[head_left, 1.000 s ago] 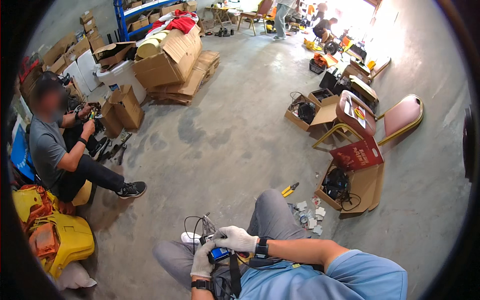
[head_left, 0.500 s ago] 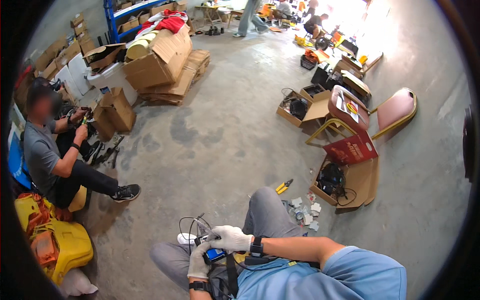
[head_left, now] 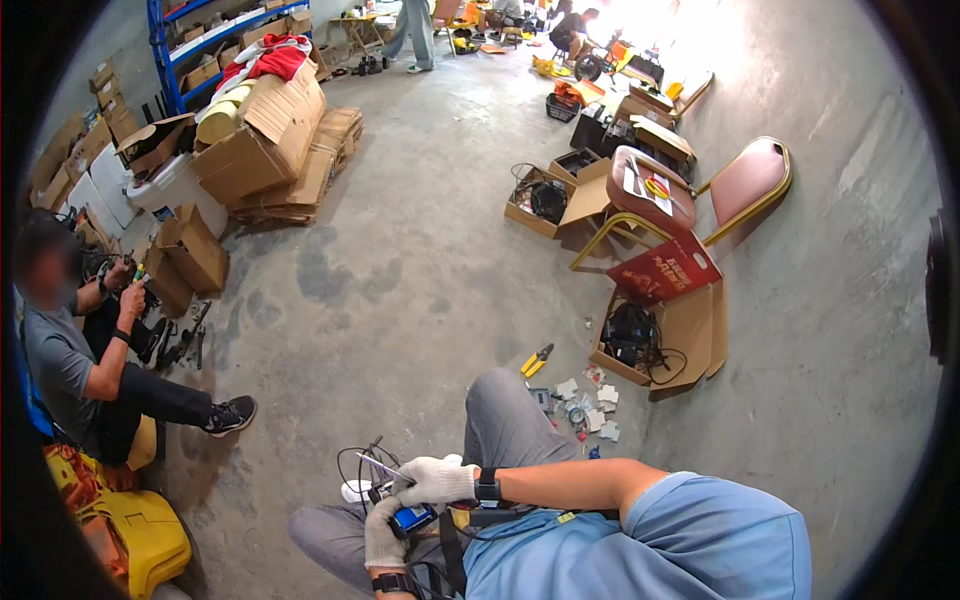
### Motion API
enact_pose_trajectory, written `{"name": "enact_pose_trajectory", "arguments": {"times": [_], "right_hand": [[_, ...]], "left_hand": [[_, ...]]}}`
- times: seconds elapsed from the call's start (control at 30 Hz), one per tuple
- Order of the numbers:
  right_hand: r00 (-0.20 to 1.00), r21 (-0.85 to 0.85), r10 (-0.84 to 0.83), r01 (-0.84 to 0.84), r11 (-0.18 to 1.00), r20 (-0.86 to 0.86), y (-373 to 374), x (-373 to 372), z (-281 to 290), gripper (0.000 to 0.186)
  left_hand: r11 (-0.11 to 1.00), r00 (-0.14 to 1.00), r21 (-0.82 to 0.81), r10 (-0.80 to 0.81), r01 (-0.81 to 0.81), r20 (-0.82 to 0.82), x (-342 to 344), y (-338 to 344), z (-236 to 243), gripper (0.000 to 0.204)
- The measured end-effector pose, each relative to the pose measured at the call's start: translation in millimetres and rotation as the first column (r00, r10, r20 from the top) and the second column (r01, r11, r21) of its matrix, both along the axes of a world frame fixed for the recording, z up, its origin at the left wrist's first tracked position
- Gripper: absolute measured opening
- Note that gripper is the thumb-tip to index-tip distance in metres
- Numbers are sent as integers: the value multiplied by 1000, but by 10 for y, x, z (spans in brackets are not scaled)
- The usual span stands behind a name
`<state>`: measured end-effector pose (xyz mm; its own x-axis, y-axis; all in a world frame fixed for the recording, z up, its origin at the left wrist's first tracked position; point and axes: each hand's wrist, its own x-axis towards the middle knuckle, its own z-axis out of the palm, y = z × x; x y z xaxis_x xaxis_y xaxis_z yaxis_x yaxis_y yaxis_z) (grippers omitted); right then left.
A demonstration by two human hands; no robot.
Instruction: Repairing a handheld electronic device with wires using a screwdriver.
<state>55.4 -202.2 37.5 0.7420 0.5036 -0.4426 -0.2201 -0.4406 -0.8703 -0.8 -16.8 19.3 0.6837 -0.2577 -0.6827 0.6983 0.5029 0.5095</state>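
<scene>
Low in the view, above my lap, both hands wear white knitted gloves. My left hand [head_left: 383, 535] is closed round a small blue and black box-shaped device [head_left: 411, 519]. Just above it, my right hand [head_left: 437, 481] has its fingers pinched together on a thin, pale, straight rod [head_left: 378, 464] that sticks out toward the upper left. Its exact kind is too small to tell. Thin black cable [head_left: 342, 464] loops out beside the fingers. Where the rod ends under the right fingers is hidden.
On the floor beyond my knee lie yellow-handled pliers [head_left: 537, 360] and several small white pieces [head_left: 597, 405]. An open carton [head_left: 690, 345] with black cables stands right, by a pink chair [head_left: 745, 185]. A seated person [head_left: 75, 340] works at left, near yellow plastic housings [head_left: 145, 540].
The pale rod now shows clearly, pointing out from my right fingers. My hands stay together at the device. The surroundings have shifted left and up in the view.
</scene>
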Motion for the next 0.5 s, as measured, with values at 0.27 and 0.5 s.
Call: {"name": "enact_pose_trajectory", "arguments": {"times": [0.27, 0.5], "right_hand": [[995, 4, -55, 55, 998, -84, -17, 6, 123, 39], [959, -58, -40, 58, 997, 281, -15, -11, 194, 33]], "left_hand": [[997, 998, 64, -54, 52, 34, -6, 67, -44, 31], [994, 988, -86, 76, -64, 135, 57, -82, 89, 52]]}}
